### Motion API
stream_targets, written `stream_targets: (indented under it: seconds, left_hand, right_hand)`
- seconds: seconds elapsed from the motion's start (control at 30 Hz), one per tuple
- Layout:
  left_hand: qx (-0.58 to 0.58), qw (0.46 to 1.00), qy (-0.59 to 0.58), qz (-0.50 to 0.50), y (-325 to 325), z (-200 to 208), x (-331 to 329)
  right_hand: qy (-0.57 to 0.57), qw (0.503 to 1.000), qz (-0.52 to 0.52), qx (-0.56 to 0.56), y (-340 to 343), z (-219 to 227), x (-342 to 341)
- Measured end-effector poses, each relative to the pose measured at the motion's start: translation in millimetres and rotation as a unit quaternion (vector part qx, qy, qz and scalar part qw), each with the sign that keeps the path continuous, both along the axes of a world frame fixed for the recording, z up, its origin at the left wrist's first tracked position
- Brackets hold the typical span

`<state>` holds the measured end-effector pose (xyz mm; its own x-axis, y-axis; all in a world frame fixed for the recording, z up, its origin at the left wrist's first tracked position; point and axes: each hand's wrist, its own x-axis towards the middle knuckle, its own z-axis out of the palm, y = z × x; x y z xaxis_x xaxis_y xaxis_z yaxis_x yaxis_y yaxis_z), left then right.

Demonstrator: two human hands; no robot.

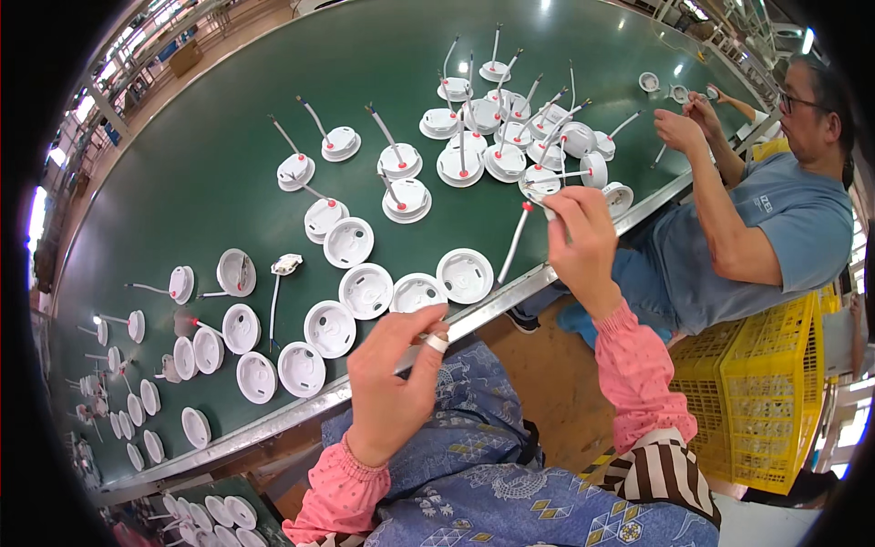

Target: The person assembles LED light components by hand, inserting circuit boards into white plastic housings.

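The table (pixel 210 191) is extending before you from left to right. Your left grip (pixel 392 374) is hovering over its near edge, just before a row of open housings (pixel 366 292). Your right grip (pixel 585 242) is holding a corded part (pixel 515 244) to the right of that row. Behind it, grouped corded housings (pixel 483 114) are lying on the table. Further housings (pixel 239 512) are lying at your lower left, below the table's edge. A co-worker (pixel 702 255) is sitting on your right, beside crates (pixel 756 383).
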<state>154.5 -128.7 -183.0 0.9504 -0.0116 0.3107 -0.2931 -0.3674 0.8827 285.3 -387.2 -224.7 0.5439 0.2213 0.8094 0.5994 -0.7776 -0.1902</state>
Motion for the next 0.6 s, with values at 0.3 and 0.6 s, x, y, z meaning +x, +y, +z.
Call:
stream_targets:
  seconds: [0.3, 0.6]
  left_hand:
    - [-0.345, 0.878, 0.234, -0.238, 1.6, -0.1, -17.3]
    - [-0.212, 0.936, 0.229, -0.166, 48.8, -6.9, -69.8]
  right_hand:
    - [-0.014, 0.983, 0.181, -0.027, 62.5, 51.7, -116.1]
    - [0.671, 0.548, 0.298, 0.400, 83.4, 61.1, -144.6]
